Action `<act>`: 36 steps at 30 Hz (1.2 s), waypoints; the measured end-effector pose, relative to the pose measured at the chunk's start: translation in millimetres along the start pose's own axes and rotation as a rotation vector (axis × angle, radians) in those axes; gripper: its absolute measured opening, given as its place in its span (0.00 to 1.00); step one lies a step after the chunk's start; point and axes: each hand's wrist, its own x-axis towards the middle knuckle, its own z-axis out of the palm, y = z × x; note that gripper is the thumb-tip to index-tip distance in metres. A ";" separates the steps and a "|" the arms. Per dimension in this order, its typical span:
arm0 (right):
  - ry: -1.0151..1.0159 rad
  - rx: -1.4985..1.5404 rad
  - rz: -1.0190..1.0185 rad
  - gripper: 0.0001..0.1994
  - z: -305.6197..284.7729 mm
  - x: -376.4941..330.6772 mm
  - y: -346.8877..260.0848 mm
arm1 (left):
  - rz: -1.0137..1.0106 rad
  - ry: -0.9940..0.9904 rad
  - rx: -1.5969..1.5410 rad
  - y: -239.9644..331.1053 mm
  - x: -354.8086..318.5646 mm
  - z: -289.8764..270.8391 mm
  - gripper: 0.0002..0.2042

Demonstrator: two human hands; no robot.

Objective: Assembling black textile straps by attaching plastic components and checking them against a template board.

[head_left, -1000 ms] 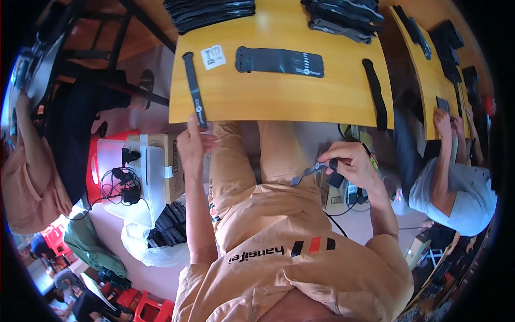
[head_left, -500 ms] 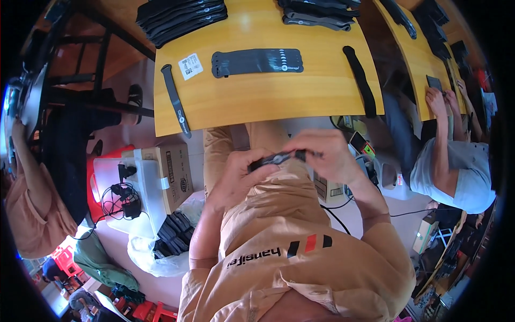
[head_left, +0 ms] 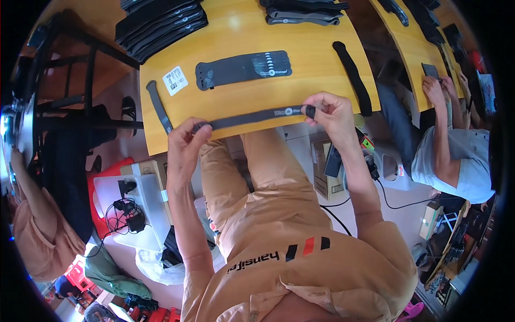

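Note:
A dark grey strap (head_left: 252, 117) with pale print near its right end is stretched between my two hands, above the near edge of the yellow table (head_left: 316, 80). My left hand (head_left: 188, 137) pinches its left end; my right hand (head_left: 328, 111) pinches the right end, where a black piece shows at the fingers. Just beyond lies a wide flat stack of similar straps (head_left: 244, 70) with a row of pale marks. A single grey strap (head_left: 158, 105) rests at the table's left edge, and a black strap (head_left: 354, 78) at the right.
A white label (head_left: 175, 81) lies at the table's left. Piles of black straps (head_left: 161, 27) and more straps (head_left: 306, 12) stand at the back. Beside my legs are a translucent bin (head_left: 110, 190) with black cables and cardboard boxes (head_left: 324, 174). People work at both sides.
Both hands have moved up from my lap to the table edge and spread apart. The strap, bunched between them before, is now pulled out long. The view has shifted slightly.

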 end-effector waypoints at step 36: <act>0.294 -0.111 -0.035 0.09 10.4 80.5 27.5 | 0.094 0.491 0.139 -23.3 74.0 31.2 0.05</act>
